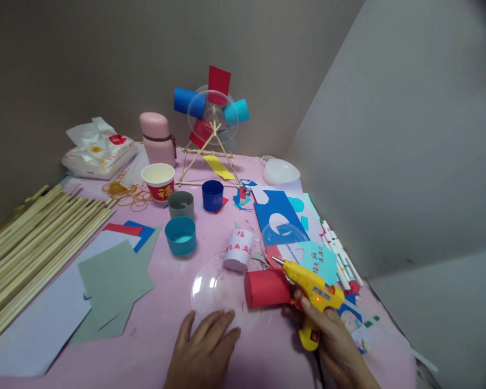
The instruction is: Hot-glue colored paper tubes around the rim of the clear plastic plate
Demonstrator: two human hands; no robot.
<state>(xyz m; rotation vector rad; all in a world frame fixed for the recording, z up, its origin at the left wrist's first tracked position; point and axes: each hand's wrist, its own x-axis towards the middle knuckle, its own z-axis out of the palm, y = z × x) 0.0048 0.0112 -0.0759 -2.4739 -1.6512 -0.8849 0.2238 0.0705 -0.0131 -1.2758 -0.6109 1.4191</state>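
Observation:
My right hand [335, 346] is closed round the grip of a yellow hot glue gun [314, 292], whose nozzle points up and left past a red paper-covered cup [266, 288] lying on its side. My left hand [202, 351] lies flat with fingers stretched out on the pink table, its fingertips at the near rim of a clear plastic disc [210, 286]. The red cup rests at the disc's right edge. A white paper cup [238, 249] with red characters stands upside down just behind them.
A small ferris-wheel model [213, 116] of sticks and paper cups stands at the back. Teal [180, 235], grey [181, 204], blue [213, 195] and white-red [159, 181] cups stand mid-table. Wooden sticks [32, 243] lie left, paper sheets [113, 281] front left, markers [342, 254] and paper scraps right. A pink flask [157, 138] stands at the back.

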